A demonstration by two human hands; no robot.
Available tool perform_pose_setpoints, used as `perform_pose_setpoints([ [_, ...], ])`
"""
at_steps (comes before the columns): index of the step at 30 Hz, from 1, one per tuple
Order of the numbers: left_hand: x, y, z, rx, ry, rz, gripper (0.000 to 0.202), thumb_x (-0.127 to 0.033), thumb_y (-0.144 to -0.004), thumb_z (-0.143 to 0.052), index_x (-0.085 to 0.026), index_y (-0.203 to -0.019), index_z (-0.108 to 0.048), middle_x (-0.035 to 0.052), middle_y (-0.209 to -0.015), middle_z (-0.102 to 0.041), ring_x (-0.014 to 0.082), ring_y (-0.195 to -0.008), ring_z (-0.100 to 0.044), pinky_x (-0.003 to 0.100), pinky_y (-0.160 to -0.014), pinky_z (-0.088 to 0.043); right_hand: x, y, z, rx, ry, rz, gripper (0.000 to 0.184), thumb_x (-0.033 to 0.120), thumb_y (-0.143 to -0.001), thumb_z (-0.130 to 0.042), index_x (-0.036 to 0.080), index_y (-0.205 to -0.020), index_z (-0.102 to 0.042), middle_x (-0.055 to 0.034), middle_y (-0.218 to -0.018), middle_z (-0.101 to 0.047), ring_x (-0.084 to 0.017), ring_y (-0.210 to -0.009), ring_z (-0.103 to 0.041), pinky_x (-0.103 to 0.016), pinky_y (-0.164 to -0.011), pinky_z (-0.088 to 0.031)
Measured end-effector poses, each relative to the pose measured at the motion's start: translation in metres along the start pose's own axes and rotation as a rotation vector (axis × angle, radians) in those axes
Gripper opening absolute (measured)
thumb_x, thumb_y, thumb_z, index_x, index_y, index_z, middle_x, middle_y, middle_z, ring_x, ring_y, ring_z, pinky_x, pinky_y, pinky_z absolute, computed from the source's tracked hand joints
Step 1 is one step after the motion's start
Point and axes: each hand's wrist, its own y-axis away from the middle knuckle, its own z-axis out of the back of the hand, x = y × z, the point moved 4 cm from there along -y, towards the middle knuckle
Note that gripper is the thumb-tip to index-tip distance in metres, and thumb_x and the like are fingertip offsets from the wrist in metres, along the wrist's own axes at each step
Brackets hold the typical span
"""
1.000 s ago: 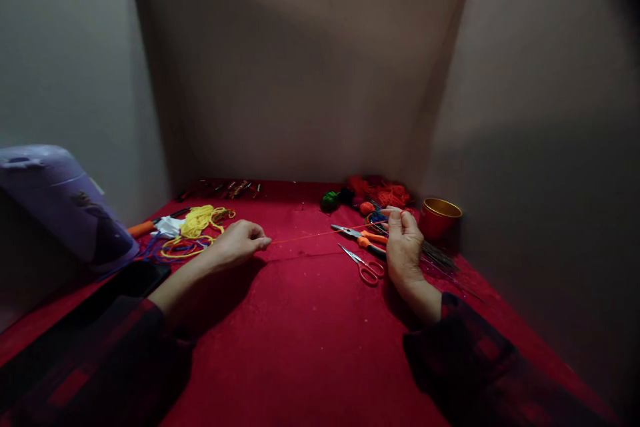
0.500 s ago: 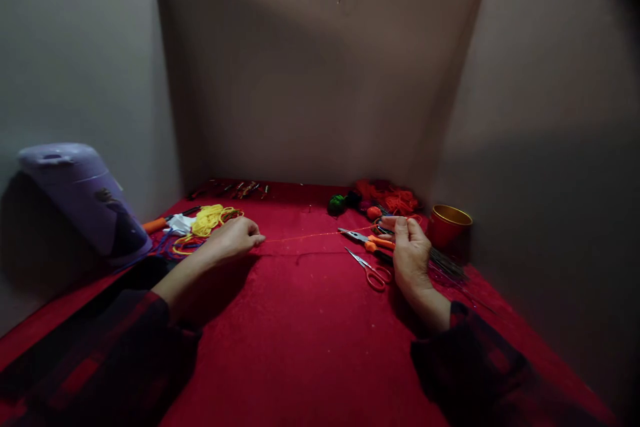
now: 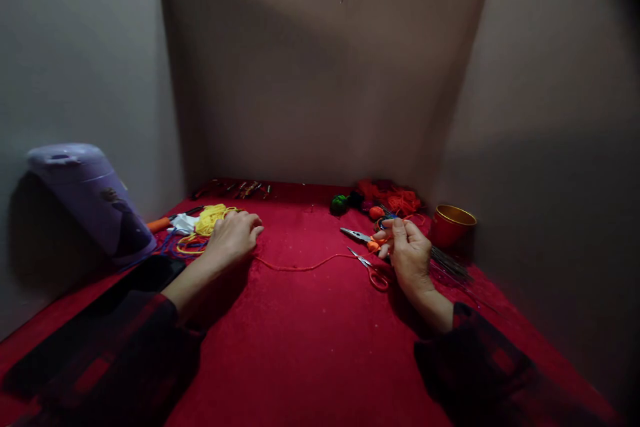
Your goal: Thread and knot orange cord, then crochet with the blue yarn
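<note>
A thin orange cord (image 3: 305, 265) lies slack on the red cloth (image 3: 310, 347) between my hands. My left hand (image 3: 234, 237) rests loosely curled over the cord's left end, beside a heap of yellow cord (image 3: 210, 219). My right hand (image 3: 407, 255) is closed, pinching the cord's right end just above the small orange scissors (image 3: 373, 270) and the orange-handled pliers (image 3: 361, 236).
A red and gold cup (image 3: 451, 225) stands at the right, with thin dark wires (image 3: 450, 265) beside it. Orange yarn (image 3: 395, 199) and a green ball (image 3: 339, 203) lie at the back. A lilac container (image 3: 87, 197) sits at the left. Cardboard walls enclose the table.
The orange cord was stretched taut between my hands; now it sags onto the cloth. My left hand has relaxed its pinch. My right hand dropped slightly lower.
</note>
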Motion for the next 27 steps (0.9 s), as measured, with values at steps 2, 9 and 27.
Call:
perform_pose_setpoints([
  [2,-0.005,0.001,-0.003,-0.040,0.047,-0.012,0.026,-0.029,-0.084,-0.045,-0.019,-0.093,-0.067,0.0102,-0.098,-0.066,0.0255,-0.097,-0.052,0.037,-0.082,-0.036,0.001,0.001,0.000,0.012,0.007,0.017,0.031,0.044,-0.088,-0.047,0.016,-0.080,-0.057,0.0019,-0.058,-0.060,-0.007,-0.034,-0.049,-0.019,-0.035,-0.038],
  [9,-0.041,0.014,-0.019,0.012,0.324,-0.305,0.015,-0.025,-0.082,-0.054,-0.021,-0.084,-0.068,0.0046,-0.087,-0.067,0.0205,-0.089,-0.051,0.033,-0.079,-0.036,0.002,0.003,-0.001,0.033,0.018,0.028,0.030,0.044,-0.088,-0.047,0.017,-0.081,-0.057,0.0033,-0.055,-0.058,-0.008,-0.036,-0.050,-0.019,-0.036,-0.037],
  [27,-0.052,0.021,-0.041,0.203,0.370,-0.328,0.007,-0.020,-0.070,-0.068,-0.018,-0.065,-0.063,0.0013,-0.074,-0.064,0.0182,-0.083,-0.050,0.030,-0.073,-0.034,-0.001,-0.002,0.008,-0.089,-0.007,-0.021,0.033,0.047,-0.087,-0.047,0.017,-0.082,-0.057,0.0028,-0.052,-0.059,-0.009,-0.036,-0.052,-0.017,-0.032,-0.033],
])
